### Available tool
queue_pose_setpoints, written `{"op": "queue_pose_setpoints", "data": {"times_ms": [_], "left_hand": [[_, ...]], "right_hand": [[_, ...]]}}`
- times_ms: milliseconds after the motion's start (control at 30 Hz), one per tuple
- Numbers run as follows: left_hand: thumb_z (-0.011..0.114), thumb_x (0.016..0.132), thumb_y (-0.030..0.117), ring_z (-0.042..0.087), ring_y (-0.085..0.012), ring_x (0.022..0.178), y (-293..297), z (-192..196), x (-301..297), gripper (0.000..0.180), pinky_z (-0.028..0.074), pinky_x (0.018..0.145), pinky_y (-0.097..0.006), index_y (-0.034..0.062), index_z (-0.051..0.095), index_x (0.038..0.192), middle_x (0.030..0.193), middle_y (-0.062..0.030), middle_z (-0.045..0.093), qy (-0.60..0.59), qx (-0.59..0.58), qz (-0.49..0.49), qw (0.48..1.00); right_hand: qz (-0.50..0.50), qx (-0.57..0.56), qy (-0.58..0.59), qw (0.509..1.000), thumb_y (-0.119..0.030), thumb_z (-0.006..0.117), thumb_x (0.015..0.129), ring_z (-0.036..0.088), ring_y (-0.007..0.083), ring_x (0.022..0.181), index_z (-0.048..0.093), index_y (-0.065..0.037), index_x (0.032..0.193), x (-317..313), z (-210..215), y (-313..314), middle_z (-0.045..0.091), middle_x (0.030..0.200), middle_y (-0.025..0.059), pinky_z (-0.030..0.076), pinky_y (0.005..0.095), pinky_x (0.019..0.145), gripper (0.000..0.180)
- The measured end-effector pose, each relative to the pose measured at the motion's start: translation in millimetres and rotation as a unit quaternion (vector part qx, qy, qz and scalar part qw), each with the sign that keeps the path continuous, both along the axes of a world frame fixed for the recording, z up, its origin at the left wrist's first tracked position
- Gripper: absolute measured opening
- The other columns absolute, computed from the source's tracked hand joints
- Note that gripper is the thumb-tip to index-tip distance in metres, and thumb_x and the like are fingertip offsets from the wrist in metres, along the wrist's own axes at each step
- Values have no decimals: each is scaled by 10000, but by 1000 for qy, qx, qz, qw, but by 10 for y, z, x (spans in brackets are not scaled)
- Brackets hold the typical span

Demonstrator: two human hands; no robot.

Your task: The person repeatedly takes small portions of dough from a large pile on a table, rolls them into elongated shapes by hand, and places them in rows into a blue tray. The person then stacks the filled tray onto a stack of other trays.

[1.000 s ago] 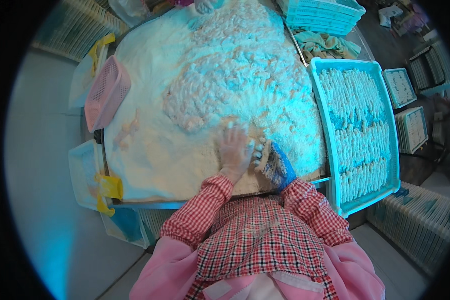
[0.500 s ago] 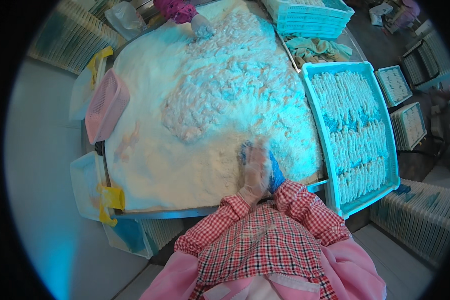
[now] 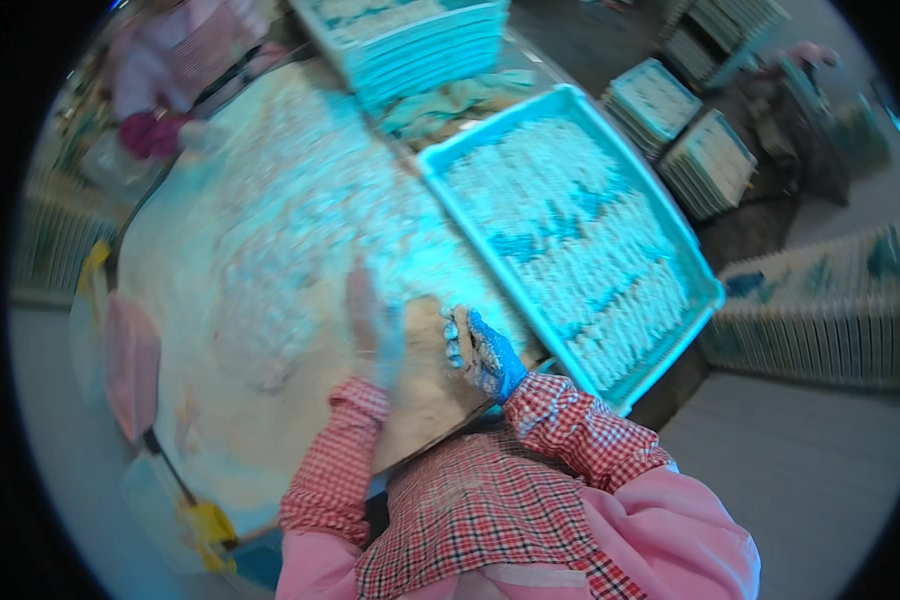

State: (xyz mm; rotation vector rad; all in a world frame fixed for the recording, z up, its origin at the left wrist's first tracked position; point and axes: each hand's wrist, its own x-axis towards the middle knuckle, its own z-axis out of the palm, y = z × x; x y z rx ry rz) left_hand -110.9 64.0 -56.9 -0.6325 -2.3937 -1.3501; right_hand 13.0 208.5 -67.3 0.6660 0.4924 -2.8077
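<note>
My right hand (image 3: 488, 355), in a blue glove caked with flour, is closed around a small tan, flour-coated strip (image 3: 463, 332) above the near edge of the table. To its left, my left hand (image 3: 372, 325), in a clear glove, is smeared by motion over the flour, so its fingers cannot be read. A wide heap of wet-looking pale pieces (image 3: 275, 235) lies in the flour beyond both hands. At the right stands a turquoise tray (image 3: 660, 375) with rows of coated strips (image 3: 570, 215).
Stacked turquoise trays (image 3: 425, 55) and a crumpled green cloth (image 3: 460, 103) are at the far edge. A pink basket (image 3: 133, 365) hangs at the left. Another person's gloved hand (image 3: 202, 136) works at the far left. More tray stacks (image 3: 820, 330) stand at the right.
My view has turned to the right. My hands, together over the flour before, are now apart: the left has moved leftward, and the right shows a coated strip in its fingers.
</note>
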Motion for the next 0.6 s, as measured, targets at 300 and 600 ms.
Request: {"op": "queue_pose_setpoints", "data": {"times_ms": [300, 600], "left_hand": [[615, 845, 221, 504, -352, 1146, -871, -217, -1739, 341, 427, 938, -446, 76, 606, 1155, 1278, -166, 529, 122, -392, 21, 912], [710, 726, 125, 539, -299, 1068, -588, 218, -2028, 251, 454, 883, -414, 89, 636, 963, 1078, -109, 589, 107, -524, -91, 840]], "right_hand": [[-123, 590, -158, 782, -403, 475, 984, 442, 58, 583, 607, -103, 1154, 932, 329, 3296, 590, 811, -22, 353, 214, 510, 369], [-18, 520, -109, 847, -660, 302, 929, 397, 250, 1303, 407, -39, 1402, 1179, -189, 4316, 442, 1410, 129, 244, 366, 1116, 787]]}}
